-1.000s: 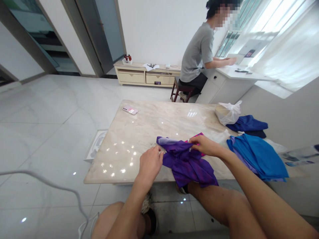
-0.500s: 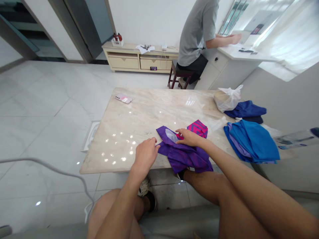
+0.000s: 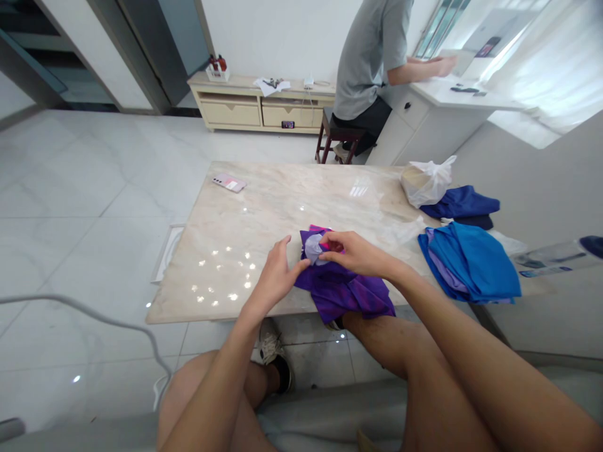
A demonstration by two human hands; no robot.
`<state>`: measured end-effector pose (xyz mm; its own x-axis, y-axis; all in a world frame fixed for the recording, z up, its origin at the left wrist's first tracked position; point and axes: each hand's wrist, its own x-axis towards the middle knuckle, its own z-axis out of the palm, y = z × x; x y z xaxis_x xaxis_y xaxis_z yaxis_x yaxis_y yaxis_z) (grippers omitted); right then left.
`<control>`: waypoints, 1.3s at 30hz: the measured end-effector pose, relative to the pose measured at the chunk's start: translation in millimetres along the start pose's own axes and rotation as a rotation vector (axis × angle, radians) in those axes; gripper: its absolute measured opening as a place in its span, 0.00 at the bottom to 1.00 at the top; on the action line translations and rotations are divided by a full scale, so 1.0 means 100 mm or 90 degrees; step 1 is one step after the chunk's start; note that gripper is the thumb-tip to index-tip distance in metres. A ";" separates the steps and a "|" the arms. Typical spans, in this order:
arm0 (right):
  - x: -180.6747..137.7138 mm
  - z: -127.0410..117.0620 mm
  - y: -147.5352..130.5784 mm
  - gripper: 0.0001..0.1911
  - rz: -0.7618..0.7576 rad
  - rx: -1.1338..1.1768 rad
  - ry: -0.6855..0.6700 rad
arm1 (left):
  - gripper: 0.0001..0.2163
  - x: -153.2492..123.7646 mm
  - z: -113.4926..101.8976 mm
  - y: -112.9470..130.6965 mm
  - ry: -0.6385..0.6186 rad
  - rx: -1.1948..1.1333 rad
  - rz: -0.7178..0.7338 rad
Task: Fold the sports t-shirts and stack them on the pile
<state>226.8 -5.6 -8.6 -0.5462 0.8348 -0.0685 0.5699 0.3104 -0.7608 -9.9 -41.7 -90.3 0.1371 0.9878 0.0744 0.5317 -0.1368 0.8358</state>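
While the right fingers (image 3: 337,243) pinch the purple shirt (image 3: 342,292), the left fingers (image 3: 293,263) spread against it, phone label (image 3: 229,183) unreadable

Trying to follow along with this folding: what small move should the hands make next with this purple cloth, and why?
Probably the left hand should take the pale lilac fold beside the right hand and smooth it out, because the purple garment lies bunched on the marble table, with a pink edge showing behind.

Pink panel (image 3: 320,228) now mostly hidden, seemingly folded under purple cloth (image 3: 342,292).
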 end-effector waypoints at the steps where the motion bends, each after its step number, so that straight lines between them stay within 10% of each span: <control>1: -0.05 -0.04 -0.08 0.08 -0.025 0.045 -0.008 | 0.34 0.04 -0.02 0.01 0.013 -0.055 0.001; 9: -0.25 -0.21 -0.16 0.10 -0.041 0.180 0.023 | 0.23 0.07 -0.18 0.29 -0.114 -0.256 0.009; 17: -0.23 -0.35 0.03 0.18 0.078 -0.065 0.124 | 0.11 0.12 -0.29 0.26 0.234 -0.242 0.014; 26: -0.38 -0.58 0.32 0.18 0.114 -0.136 0.302 | 0.09 0.05 -0.38 0.34 0.284 -0.139 -0.040; 34: -0.30 -0.36 0.33 0.18 0.110 -0.020 -0.012 | 0.10 0.00 -0.32 0.43 0.236 -0.098 0.009; 39: -0.19 -0.50 0.24 0.05 0.064 -0.164 0.266 | 0.09 0.00 -0.45 0.49 0.132 0.055 0.060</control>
<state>281.1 8.3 6.8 -0.2187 0.9607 0.1708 0.7685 0.2774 -0.5766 -21.3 -44.6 -25.2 0.0192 0.9634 0.2674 0.5957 -0.2258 0.7708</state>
